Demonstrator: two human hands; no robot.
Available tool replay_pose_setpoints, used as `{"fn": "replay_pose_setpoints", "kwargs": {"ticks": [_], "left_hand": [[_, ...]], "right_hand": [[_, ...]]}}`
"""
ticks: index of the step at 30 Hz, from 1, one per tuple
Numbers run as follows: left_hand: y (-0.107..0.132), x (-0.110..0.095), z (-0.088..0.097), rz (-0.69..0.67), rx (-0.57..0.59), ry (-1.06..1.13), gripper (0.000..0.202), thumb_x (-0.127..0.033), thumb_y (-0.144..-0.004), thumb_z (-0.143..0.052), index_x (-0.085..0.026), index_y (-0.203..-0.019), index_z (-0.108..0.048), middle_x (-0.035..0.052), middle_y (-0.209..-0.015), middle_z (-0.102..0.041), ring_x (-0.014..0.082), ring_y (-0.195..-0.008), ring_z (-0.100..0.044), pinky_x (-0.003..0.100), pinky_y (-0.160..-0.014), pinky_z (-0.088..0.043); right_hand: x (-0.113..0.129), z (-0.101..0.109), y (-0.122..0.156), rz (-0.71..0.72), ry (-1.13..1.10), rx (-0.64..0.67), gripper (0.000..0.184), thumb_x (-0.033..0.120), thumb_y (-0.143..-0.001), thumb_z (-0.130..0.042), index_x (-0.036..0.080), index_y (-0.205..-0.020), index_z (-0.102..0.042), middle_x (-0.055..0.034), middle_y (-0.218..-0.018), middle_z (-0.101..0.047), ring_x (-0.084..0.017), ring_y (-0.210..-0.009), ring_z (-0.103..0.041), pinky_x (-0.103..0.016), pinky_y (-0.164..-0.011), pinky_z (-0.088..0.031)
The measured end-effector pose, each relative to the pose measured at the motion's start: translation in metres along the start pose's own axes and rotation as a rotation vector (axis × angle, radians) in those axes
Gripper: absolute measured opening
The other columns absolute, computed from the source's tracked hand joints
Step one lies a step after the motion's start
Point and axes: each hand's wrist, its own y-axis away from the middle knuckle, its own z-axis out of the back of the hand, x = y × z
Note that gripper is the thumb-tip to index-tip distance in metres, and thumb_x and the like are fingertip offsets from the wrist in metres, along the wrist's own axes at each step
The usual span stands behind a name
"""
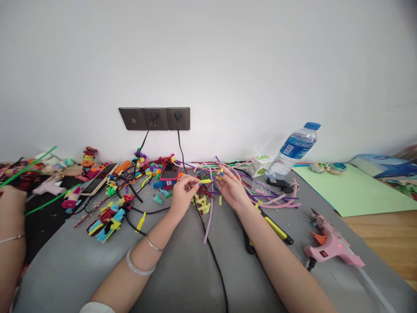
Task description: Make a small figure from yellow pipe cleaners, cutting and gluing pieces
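My left hand [184, 195] pinches a short, fuzzy yellow pipe cleaner piece [205, 181] between thumb and fingertip, its free end pointing right. Across from it, my right hand [232, 191] has its palm turned up and its fingertips pinched on a small yellow piece [222, 171], too small to make out fully. The two hands are apart. Several cut yellow pieces [203, 205] lie in a pile on the grey table beneath them. A pink pipe cleaner [210, 217] hangs down between the hands, among purple and pink stems.
At right are yellow-black pliers [273, 226], a pink glue gun [335, 245], a tilted water bottle [293, 150], keys [280, 184] and a drink carton [259, 165]. Colourful fuzzy figures [109, 217] and phones [99, 178] lie left. A black cable [211, 252] crosses the table. Another person's hand [11, 208] is far left.
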Motion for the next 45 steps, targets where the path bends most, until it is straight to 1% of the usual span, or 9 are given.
{"fn": "replay_pose_setpoints", "kwargs": {"ticks": [7, 11, 17, 22, 26, 29, 35, 41, 45], "left_hand": [[0.000, 0.000, 0.000, 0.000, 0.009, 0.003, 0.007, -0.018, -0.080, -0.062, -0.018, -0.082, -0.068, 0.0026, -0.086, -0.059, 0.0115, -0.068, -0.053, 0.022, -0.056, -0.039], [0.000, 0.001, 0.000, -0.004, 0.014, 0.004, 0.007, -0.017, -0.079, -0.062, -0.019, -0.082, -0.068, 0.0027, -0.086, -0.060, 0.0118, -0.068, -0.053, 0.022, -0.055, -0.038], [0.000, -0.001, -0.001, 0.012, 0.018, 0.001, 0.008, -0.016, -0.079, -0.061, -0.019, -0.082, -0.068, 0.0024, -0.086, -0.059, 0.0112, -0.068, -0.052, 0.022, -0.054, -0.037], [0.001, -0.002, -0.001, 0.009, 0.015, 0.000, 0.008, -0.016, -0.079, -0.061, -0.018, -0.081, -0.068, 0.0024, -0.085, -0.059, 0.0110, -0.068, -0.052, 0.021, -0.055, -0.037], [0.000, -0.002, -0.001, 0.006, 0.011, -0.010, 0.007, -0.017, -0.080, -0.061, -0.018, -0.082, -0.068, 0.0026, -0.086, -0.060, 0.0110, -0.067, -0.052, 0.021, -0.054, -0.037], [0.000, -0.003, -0.001, 0.009, 0.010, -0.008, 0.007, -0.019, -0.080, -0.062, -0.018, -0.082, -0.068, 0.0029, -0.085, -0.060, 0.0116, -0.068, -0.053, 0.021, -0.054, -0.037], [0.000, -0.004, -0.001, 0.011, 0.019, 0.011, 0.006, -0.020, -0.079, -0.064, -0.018, -0.080, -0.069, 0.0032, -0.083, -0.060, 0.0122, -0.067, -0.054, 0.021, -0.053, -0.038], [0.000, -0.002, -0.003, 0.051, 0.088, 0.018, 0.006, -0.022, -0.077, -0.066, -0.017, -0.077, -0.069, 0.0029, -0.079, -0.061, 0.0124, -0.065, -0.054, 0.021, -0.052, -0.040], [-0.001, -0.001, -0.003, 0.075, 0.084, 0.023, 0.007, -0.023, -0.076, -0.067, -0.017, -0.077, -0.069, 0.0037, -0.080, -0.062, 0.0125, -0.065, -0.055, 0.021, -0.053, -0.041]], "right_hand": [[0.000, -0.002, 0.002, 0.070, 0.042, -0.020, 0.027, 0.031, -0.065, -0.085, 0.026, -0.082, -0.064, 0.0019, -0.091, -0.077, -0.015, -0.081, -0.072, -0.026, -0.075, -0.055], [0.001, -0.005, 0.004, 0.102, 0.051, -0.008, 0.031, 0.032, -0.064, -0.086, 0.027, -0.080, -0.060, 0.0028, -0.086, -0.077, -0.016, -0.080, -0.072, -0.029, -0.078, -0.055], [-0.001, -0.004, 0.003, 0.106, 0.082, -0.031, 0.028, 0.039, -0.065, -0.085, 0.023, -0.075, -0.065, 0.0018, -0.080, -0.074, -0.013, -0.073, -0.068, -0.023, -0.068, -0.055], [-0.003, 0.001, -0.001, 0.108, 0.086, -0.055, 0.029, 0.038, -0.063, -0.086, 0.023, -0.074, -0.065, 0.0063, -0.062, -0.062, -0.008, -0.056, -0.057, -0.020, -0.055, -0.050], [-0.003, 0.002, -0.002, 0.115, 0.077, -0.058, 0.028, 0.035, -0.063, -0.087, 0.024, -0.076, -0.065, 0.0043, -0.071, -0.067, -0.010, -0.065, -0.062, -0.023, -0.062, -0.052], [-0.003, 0.001, -0.001, 0.121, 0.104, -0.069, 0.027, 0.036, -0.063, -0.086, 0.023, -0.076, -0.066, 0.0021, -0.075, -0.068, -0.010, -0.064, -0.060, -0.023, -0.060, -0.050], [-0.001, -0.007, 0.005, 0.073, 0.229, 0.025, 0.029, 0.043, -0.062, -0.085, 0.023, -0.076, -0.070, 0.0014, -0.072, -0.063, -0.012, -0.065, -0.056, -0.023, -0.059, -0.046], [-0.004, -0.010, 0.009, 0.141, 0.425, 0.090, 0.025, 0.046, -0.066, -0.081, 0.023, -0.070, -0.070, -0.0005, -0.080, -0.066, -0.014, -0.071, -0.054, -0.024, -0.061, -0.044], [-0.005, -0.008, 0.007, 0.146, 0.469, 0.090, 0.022, 0.044, -0.068, -0.079, 0.023, -0.072, -0.071, -0.0007, -0.083, -0.067, -0.015, -0.073, -0.055, -0.025, -0.064, -0.043]]}}
